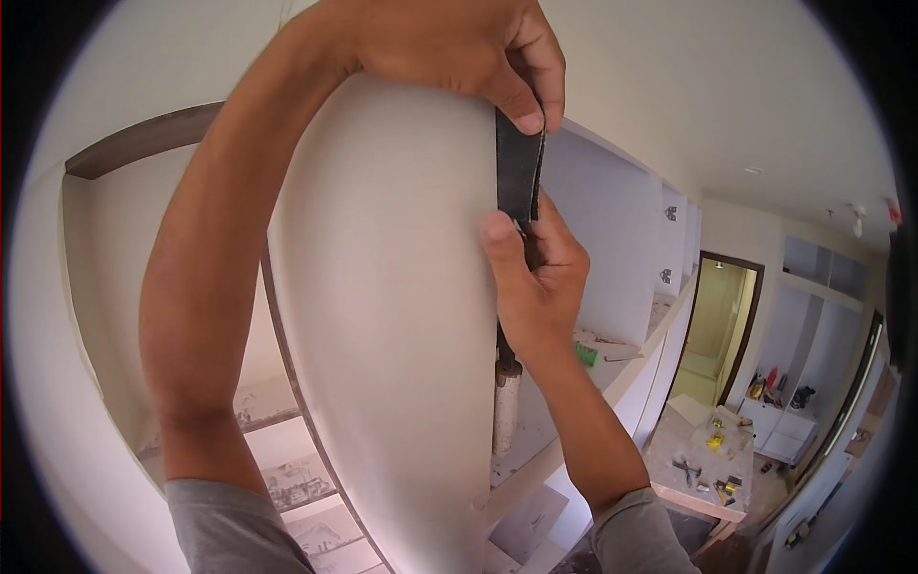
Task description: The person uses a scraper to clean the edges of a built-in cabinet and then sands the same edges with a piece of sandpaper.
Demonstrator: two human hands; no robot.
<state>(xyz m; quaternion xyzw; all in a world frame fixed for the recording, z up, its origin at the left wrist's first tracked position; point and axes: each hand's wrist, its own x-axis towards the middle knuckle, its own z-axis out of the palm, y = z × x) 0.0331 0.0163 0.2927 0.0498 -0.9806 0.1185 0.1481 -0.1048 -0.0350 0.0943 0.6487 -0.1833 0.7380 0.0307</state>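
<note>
Black and flat, the strip in our hands stands upright at the right-hand edge of the pale panel; whether the two touch is hard to tell. Our left hand reaches over from above, thumb and fingers pinching the top end. Our right hand is at the lower end, thumb toward the panel and fingers curled, though we cannot tell whether they pinch the strip or something behind it.

We judge the strip light and bendy rather than brittle — rubber or a backed sheet, perhaps — with a rough, layered-looking right edge that should give skin some grip. Its broad face looks smooth enough to slide if held loosely, so a pinch across both faces near each end seems the surest hold. Below our right hand, a whitish cylinder stands beside the panel's edge; how it is fixed we cannot see.

As for labels, we find none on the strip's visible face. A grey board low down carries a small mark too faint to read, and the yellow items on the far surface are too small to show any brand.
</note>
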